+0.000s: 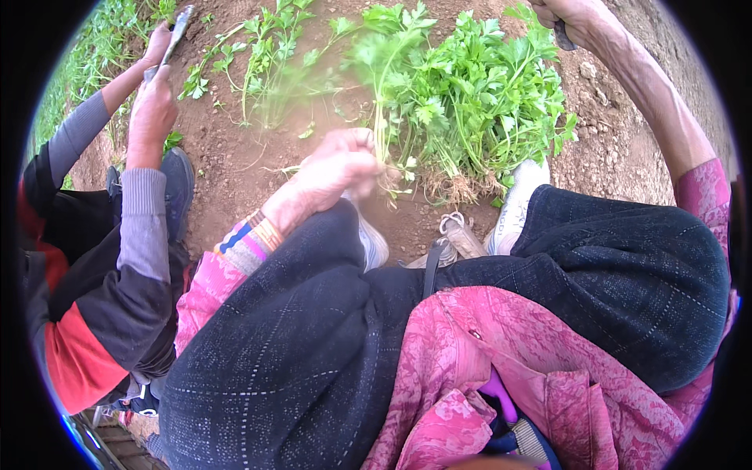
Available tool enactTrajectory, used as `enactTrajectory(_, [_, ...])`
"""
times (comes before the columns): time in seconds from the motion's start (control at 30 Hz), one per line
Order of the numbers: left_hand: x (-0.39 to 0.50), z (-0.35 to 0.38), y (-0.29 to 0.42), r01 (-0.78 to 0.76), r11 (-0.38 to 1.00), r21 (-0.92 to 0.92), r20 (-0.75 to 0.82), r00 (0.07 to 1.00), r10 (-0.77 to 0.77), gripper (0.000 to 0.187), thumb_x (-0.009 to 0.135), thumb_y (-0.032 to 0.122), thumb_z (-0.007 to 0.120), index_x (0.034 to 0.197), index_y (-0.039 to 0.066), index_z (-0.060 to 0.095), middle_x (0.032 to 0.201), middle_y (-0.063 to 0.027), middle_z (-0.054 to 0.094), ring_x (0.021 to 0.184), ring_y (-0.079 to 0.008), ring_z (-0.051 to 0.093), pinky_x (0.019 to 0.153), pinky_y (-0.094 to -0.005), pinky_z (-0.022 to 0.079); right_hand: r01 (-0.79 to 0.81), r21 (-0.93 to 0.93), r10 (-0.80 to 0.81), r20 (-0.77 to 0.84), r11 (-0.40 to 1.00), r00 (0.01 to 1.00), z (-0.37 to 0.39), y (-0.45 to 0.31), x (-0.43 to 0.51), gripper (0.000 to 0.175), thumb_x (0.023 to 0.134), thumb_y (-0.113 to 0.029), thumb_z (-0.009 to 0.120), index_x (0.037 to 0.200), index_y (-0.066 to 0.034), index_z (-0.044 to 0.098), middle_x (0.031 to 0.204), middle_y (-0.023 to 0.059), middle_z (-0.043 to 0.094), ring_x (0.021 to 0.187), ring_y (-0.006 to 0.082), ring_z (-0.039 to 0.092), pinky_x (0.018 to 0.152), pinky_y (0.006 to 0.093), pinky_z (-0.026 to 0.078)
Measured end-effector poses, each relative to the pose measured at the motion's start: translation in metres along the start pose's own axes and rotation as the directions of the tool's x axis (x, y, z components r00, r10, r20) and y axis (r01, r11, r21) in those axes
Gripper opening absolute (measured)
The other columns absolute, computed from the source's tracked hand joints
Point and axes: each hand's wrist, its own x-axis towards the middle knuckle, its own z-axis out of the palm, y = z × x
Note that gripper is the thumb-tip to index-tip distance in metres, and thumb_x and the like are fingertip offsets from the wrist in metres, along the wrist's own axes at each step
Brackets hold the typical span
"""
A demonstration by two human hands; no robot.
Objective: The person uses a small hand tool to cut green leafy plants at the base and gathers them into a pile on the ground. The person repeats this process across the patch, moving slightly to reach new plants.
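Observation:
My left hand [338, 170] grips a small leafy green plant [382, 111] by the base of its pale stems; its leaves and my fingers are motion-blurred. Right beside it lies a thick heap of the same leafy plants [482, 88], with tangled brown roots [461, 188] towards me. My right hand [567, 20], at the top right edge of the view, is closed around a dark handle [564, 36]; the rest of that object is hidden or out of view. Some thinner leafy stems [258, 64] lie or stand on the soil left of the held plant.
At the left, a co-worker's hands [154, 103] hold a bladed tool [178, 35], near a dark shoe [177, 188]. Green plants [100, 64] grow behind. My shoes [511, 205] rest on brown soil [229, 194]; wooden pieces [464, 238] lie between my feet.

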Motion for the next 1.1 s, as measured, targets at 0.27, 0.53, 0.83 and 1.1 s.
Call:
enactTrajectory(0.27, [-0.058, -0.036, 0.066, 0.035, 0.999, 0.027, 0.1, 0.994, -0.037, 0.02, 0.07, 0.012, 0.068, 0.079, 0.0, 0.056, 0.062, -0.0079, 0.06, 0.041, -0.0105, 0.05, 0.037, -0.0197, 0.039, 0.394, -0.374, -0.427, -0.006, 0.84, 0.904, -0.004, 0.023, 0.046, 0.017, 0.077, -0.015, 0.058, 0.09, -0.0043, 0.062, 0.067, 0.0067, 0.058, 0.058, 0.0169, 0.052, 0.055, 0.0326, 0.042])
enactTrajectory(0.53, [-0.069, -0.076, 0.102, -0.472, 0.872, -0.13, -0.198, 0.874, 0.443, 0.011, 0.078, 0.009, 0.06, 0.084, 0.001, 0.057, 0.07, -0.01, 0.061, 0.049, -0.0097, 0.054, 0.049, -0.0236, 0.049, 0.441, -0.776, -0.581, 0.121, 0.45, 0.805, -0.001, 0.025, 0.088, 0.01, 0.074, -0.013, 0.055, 0.083, -0.0112, 0.059, 0.062, 0.008, 0.057, 0.06, 0.0278, 0.058, 0.053, 0.0386, 0.046])
enactTrajectory(0.83, [0.012, -0.106, 0.096, -0.547, 0.827, -0.13, -0.522, 0.747, 0.412, 0.016, 0.085, 0.009, 0.051, 0.094, -0.003, 0.052, 0.087, -0.0155, 0.06, 0.056, -0.0122, 0.056, 0.063, -0.0322, 0.054, 0.53, -0.823, -0.506, 0.375, 0.203, 0.777, 0.007, -0.015, 0.109, 0.013, 0.067, -0.009, 0.053, 0.079, -0.0067, 0.055, 0.062, 0.0097, 0.058, 0.06, 0.0282, 0.06, 0.051, 0.0405, 0.046])
enactTrajectory(1.1, [0.067, -0.087, 0.105, -0.576, 0.806, -0.132, -0.385, 0.78, 0.494, 0.019, 0.086, 0.011, 0.051, 0.097, -0.003, 0.057, 0.087, -0.01, 0.06, 0.066, -0.0121, 0.059, 0.064, -0.0265, 0.052, 0.676, -0.734, -0.449, 0.626, -0.065, 0.637, 0.044, -0.049, 0.127, 0.014, 0.072, -0.002, 0.05, 0.081, -0.0017, 0.06, 0.065, 0.0115, 0.062, 0.059, 0.0237, 0.062, 0.054, 0.0366, 0.051])
